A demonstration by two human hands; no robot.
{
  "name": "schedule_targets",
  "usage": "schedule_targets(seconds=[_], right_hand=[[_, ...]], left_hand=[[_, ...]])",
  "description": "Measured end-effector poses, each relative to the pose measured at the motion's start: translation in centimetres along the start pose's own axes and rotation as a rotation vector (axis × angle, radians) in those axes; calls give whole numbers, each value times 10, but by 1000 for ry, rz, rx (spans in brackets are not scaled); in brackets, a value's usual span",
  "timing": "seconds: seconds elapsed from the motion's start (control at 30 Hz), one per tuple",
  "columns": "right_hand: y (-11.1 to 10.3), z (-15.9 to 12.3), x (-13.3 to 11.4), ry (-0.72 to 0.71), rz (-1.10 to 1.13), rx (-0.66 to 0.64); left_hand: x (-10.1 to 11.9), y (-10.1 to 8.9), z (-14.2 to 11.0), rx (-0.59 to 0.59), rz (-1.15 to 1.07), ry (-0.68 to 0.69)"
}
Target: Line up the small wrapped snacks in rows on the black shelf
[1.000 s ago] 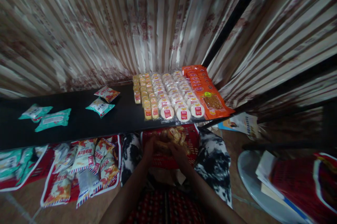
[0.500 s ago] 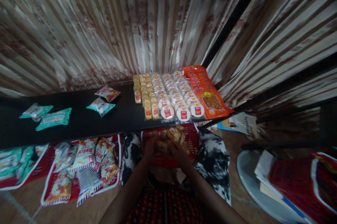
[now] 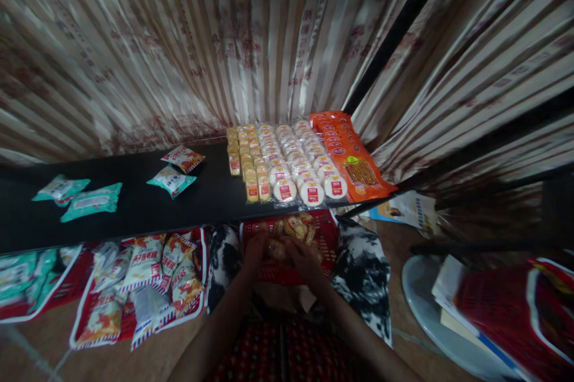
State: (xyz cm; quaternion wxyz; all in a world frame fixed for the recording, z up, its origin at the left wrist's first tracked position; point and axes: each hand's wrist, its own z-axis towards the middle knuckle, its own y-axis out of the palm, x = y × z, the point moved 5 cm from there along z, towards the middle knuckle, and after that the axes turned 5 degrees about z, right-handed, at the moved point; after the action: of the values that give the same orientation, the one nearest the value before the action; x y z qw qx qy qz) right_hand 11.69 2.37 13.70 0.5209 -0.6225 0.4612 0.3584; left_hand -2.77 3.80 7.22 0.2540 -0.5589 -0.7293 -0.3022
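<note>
Both of my hands are inside a red plastic basket [image 3: 330, 232] between my knees. A small wrapped biscuit pack [image 3: 277, 250] with a golden-brown look lies between them. My left hand [image 3: 255, 254] has its fingers curled at the pack's left end, and my right hand [image 3: 301, 255] is closed at its right end. Dim light hides the exact fingertips. More wrapped biscuit packs [image 3: 296, 228] lie loose behind my hands. Above the basket, rows of similar yellow packs [image 3: 252, 182] stand on the black shelf [image 3: 188, 214], beside white round packaged cakes [image 3: 313, 193].
Orange snack bags [image 3: 354, 161] overlap at the shelf's right end. Teal packets [image 3: 92, 201] and a red-and-white packet [image 3: 183, 158] lie on its left. Baskets of snack bags [image 3: 147, 268] stand below. A pale basin [image 3: 426, 304] is on the floor at right; a striped curtain [image 3: 269, 41] hangs behind.
The pack between my hands is turned slightly, its label side less visible now. My hands stay in nearly the same place in the basket. Nothing on the shelf has moved.
</note>
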Motion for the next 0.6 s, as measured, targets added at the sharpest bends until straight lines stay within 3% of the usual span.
schedule_targets(seconds=[0.2,0.47,0.6], right_hand=[[-2,2,4,70,27,-1],[-1,2,8,102,62,-3],[1,0,15,155,131,-1]], left_hand=[[4,3,-4,-25,110,82],[3,0,-2,-33,135,71],[-1,-1,0,-29,88,3]])
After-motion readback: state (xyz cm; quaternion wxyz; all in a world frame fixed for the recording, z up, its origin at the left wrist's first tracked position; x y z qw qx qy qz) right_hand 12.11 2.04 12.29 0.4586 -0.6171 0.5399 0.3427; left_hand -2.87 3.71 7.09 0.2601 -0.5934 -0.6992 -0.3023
